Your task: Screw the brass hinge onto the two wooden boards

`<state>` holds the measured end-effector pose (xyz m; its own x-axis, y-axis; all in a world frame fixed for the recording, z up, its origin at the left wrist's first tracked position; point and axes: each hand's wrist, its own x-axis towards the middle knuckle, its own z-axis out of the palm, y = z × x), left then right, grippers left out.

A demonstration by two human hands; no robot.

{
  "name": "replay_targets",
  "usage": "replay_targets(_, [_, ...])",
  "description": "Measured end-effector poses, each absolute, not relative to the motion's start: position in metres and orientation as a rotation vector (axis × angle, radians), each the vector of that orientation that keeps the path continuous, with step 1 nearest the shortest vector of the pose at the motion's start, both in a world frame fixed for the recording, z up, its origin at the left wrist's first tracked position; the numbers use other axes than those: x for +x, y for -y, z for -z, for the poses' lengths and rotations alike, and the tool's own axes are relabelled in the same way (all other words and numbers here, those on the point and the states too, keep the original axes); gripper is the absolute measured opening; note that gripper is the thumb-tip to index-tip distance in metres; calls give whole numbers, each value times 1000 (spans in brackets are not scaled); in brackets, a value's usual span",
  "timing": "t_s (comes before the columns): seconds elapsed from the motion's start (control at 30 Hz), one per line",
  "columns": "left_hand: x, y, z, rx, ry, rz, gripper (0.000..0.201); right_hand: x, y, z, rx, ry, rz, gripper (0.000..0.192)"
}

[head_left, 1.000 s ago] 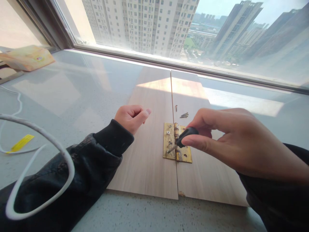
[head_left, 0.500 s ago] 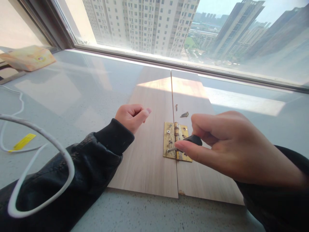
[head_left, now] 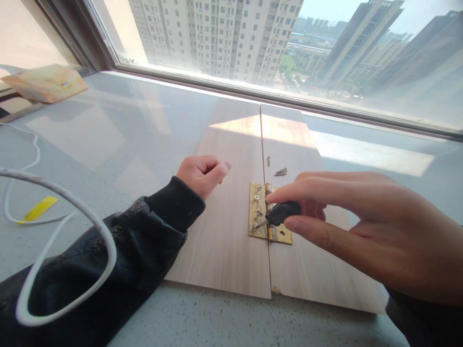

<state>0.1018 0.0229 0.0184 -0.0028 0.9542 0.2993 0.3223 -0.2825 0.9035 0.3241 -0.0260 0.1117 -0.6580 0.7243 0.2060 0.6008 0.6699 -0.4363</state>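
Note:
A brass hinge (head_left: 258, 212) lies across the seam between the left wooden board (head_left: 227, 250) and the right wooden board (head_left: 311, 270). Screws show in its left leaf; part of the right leaf is hidden behind my right hand (head_left: 347, 221). That hand grips the black handle of a short screwdriver (head_left: 282, 213) between thumb and fingers. The tip meets a screw at the lower left corner of the hinge. My left hand (head_left: 202, 174) rests on the left board, curled closed, left of the hinge; whether it holds anything is hidden.
Several loose screws (head_left: 280, 172) and a single screw (head_left: 268, 161) lie on the right board above the hinge. A white cable (head_left: 112, 255) with a yellow tag (head_left: 41, 208) loops at left. A tissue pack (head_left: 47, 84) stands by the window frame (head_left: 202, 86).
My right hand has shifted its grip on the screwdriver, with the fingers extending further and more of the handle showing. The view has moved slightly; my left hand keeps its pose.

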Motion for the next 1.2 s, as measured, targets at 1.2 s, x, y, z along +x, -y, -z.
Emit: replay_targets(1.2, [100,-24,-20,1651,-1318,-1249,35,328,25,-109,-1070,2542,-365,15])
